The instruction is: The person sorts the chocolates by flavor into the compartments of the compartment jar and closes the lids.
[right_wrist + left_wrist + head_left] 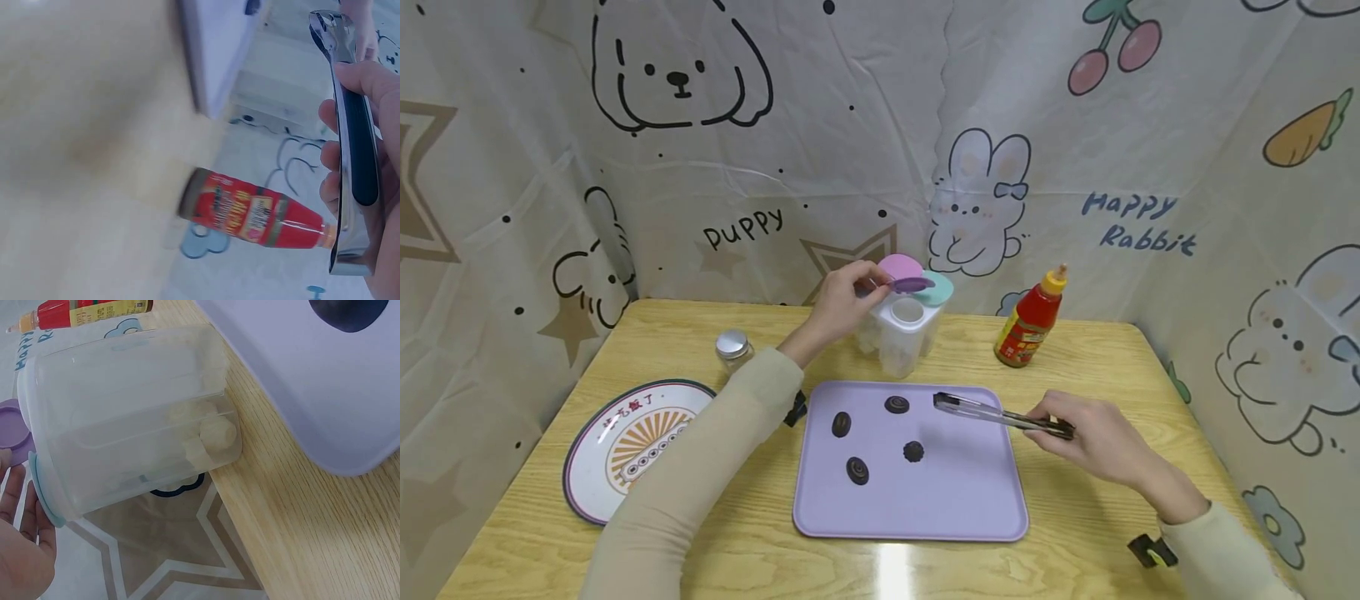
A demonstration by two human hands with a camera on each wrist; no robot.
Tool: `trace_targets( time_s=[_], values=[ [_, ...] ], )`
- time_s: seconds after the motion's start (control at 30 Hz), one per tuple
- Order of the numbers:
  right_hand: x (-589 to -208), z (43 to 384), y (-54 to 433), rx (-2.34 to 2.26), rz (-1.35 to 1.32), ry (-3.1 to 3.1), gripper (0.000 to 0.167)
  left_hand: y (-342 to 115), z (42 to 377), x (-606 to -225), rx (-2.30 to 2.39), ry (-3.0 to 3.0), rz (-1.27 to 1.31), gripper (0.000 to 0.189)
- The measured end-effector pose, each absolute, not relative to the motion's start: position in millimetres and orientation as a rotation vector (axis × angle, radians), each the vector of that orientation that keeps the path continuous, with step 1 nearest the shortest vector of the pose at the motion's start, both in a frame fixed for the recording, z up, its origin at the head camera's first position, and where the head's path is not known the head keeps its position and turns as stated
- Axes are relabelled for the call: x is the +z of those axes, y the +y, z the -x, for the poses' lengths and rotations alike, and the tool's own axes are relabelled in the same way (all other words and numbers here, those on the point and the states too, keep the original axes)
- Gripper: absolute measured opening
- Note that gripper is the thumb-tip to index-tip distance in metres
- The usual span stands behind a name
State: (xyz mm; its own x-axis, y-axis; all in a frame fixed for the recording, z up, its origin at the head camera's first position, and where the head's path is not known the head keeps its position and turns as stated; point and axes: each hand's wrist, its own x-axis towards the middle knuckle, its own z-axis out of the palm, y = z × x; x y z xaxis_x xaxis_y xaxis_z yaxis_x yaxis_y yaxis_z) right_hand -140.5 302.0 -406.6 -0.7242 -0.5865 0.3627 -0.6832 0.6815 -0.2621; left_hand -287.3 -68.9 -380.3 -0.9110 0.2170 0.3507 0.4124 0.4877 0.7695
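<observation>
l hand [842, 302] pinches purple lid [913, 285], upper ctr of frame; r hand [1093, 433] grips tongs [992, 412], right of ctr. lid: prob. light, flexible; take by edge. tongs: likely springy, slick metal; take by dark grip [360, 150].

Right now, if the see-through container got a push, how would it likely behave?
The container is probably light for its size: the pale lumps show only near its bottom. It likely keeps its shape, as its smooth walls stand straight. It seems unlikely to roll, since it stands upright on the table.
</observation>
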Motion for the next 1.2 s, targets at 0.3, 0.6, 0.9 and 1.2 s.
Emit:
trace_targets(
  time_s=[0.3, 0.6, 0.9, 1.2],
  values=[
    [-376.7, 178.7, 288.3, 0.487, -1.019, -2.571, 0.022, -69.6, 287.9, -380.1, -1.411, -2.516, 0.551, 0.011],
    [-360.9, 214.5, 269.6, 0.505, -1.006, -2.551, 0.020, -70.0, 288.6, -380.4, -1.410, -2.522, 0.550, 0.011],
    [-357.0, 240.5, 259.2, 0.489, -1.004, -2.549, 0.015, -70.4, 288.8, -381.4, -1.417, -2.514, 0.551, 0.010],
    [-354.7, 247.8, 256.2, 0.471, -0.982, -2.618, 0.009, -70.0, 288.1, -380.7, -1.415, -2.517, 0.551, 0.011]
  ],
)
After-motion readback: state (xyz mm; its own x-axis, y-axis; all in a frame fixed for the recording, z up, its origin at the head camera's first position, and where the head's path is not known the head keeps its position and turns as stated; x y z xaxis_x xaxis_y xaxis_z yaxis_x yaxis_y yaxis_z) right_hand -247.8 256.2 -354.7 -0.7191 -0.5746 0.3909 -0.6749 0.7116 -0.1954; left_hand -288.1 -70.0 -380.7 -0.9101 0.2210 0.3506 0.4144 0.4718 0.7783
